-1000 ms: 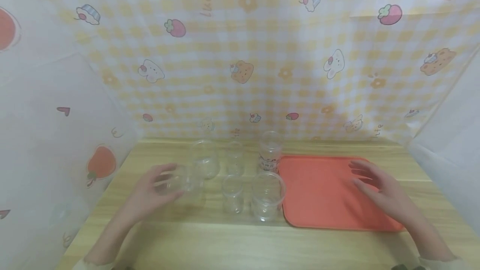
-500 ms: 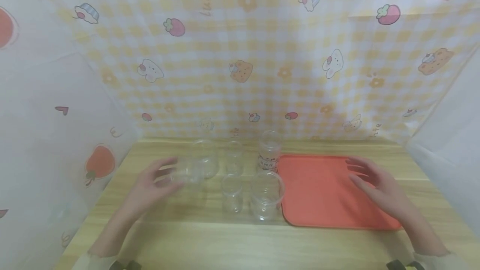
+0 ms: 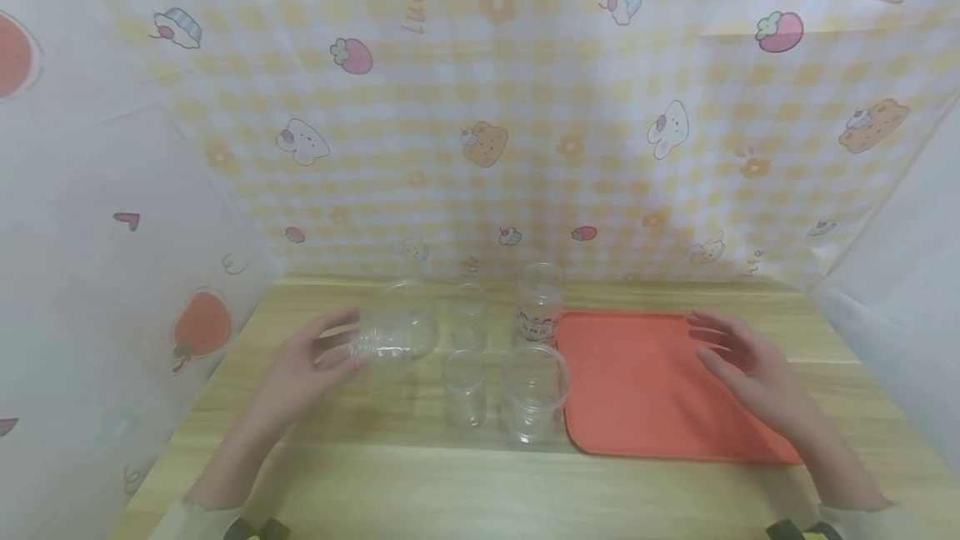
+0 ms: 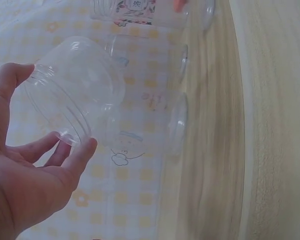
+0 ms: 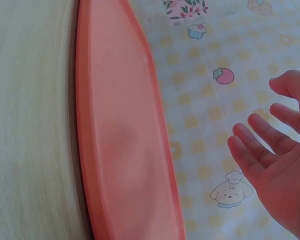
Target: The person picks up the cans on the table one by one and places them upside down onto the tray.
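Tray on table, jars to its left

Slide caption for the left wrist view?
Left hand grips a clear jar by its ridged end, other clear containers beyond.

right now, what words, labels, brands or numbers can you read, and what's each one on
"luck": on the patterned cloth, left of centre.
"luc", then a letter partly cut off at the picture's edge: same cloth, upper right.
"life", probably, faint: low on the cloth, twice.
Label on the tall jar: characters too small and blurred to read.
Clear jar in the left hand: no text that I can see.
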Demonstrator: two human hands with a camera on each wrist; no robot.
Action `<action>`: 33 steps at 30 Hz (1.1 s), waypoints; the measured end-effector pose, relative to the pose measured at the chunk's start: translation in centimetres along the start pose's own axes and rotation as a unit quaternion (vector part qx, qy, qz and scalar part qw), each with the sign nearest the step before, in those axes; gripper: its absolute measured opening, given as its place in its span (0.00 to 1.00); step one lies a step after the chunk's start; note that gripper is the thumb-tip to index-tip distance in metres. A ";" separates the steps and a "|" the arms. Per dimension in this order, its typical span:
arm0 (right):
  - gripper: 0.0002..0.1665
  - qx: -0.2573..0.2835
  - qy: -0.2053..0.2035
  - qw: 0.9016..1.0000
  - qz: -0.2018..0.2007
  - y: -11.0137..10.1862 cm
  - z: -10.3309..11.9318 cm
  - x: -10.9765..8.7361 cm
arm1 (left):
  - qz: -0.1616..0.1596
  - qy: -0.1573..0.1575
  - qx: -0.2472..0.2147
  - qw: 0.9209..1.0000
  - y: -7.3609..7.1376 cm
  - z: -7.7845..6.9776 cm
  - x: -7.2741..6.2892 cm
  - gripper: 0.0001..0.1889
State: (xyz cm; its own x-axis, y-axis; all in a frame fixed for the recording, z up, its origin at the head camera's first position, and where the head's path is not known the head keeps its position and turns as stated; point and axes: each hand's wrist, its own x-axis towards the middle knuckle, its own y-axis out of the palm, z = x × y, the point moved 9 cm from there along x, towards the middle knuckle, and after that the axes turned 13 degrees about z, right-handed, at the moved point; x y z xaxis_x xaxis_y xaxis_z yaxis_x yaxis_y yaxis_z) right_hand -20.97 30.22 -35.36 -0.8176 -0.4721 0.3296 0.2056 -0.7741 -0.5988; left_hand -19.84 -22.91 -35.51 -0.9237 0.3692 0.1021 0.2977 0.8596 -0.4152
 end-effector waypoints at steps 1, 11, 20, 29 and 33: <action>0.31 -0.001 -0.001 1.000 0.000 0.0 0.0 0.0 | -0.001 0.001 -0.001 1.000 0.0 0.0 0.0 0.34; 0.30 -0.004 0.006 1.000 0.000 0.0 0.2 -0.2 | -0.010 0.024 -0.036 0.999 0.4 -0.4 0.6 0.32; 0.31 -0.008 0.005 1.000 -0.002 -0.2 0.4 -0.3 | -0.004 0.022 -0.051 0.998 0.7 -0.1 0.8 0.32; 0.32 -0.006 0.003 1.000 -0.002 -0.1 0.6 -0.1 | 0.012 0.024 -0.068 0.997 0.9 -0.1 1.2 0.32; 0.31 -0.007 0.006 1.000 -0.004 0.0 0.8 0.0 | 0.015 0.031 -0.082 0.996 1.2 -0.1 1.6 0.32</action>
State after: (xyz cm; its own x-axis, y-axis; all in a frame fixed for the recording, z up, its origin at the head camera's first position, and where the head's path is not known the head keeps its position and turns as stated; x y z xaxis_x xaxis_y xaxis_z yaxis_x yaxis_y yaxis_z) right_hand -20.57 29.90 -34.76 -0.8258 -0.4610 0.3248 0.1918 -0.7712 -0.6070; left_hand -20.96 -21.29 -35.78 -0.8989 0.4117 0.1500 0.3641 0.8923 -0.2669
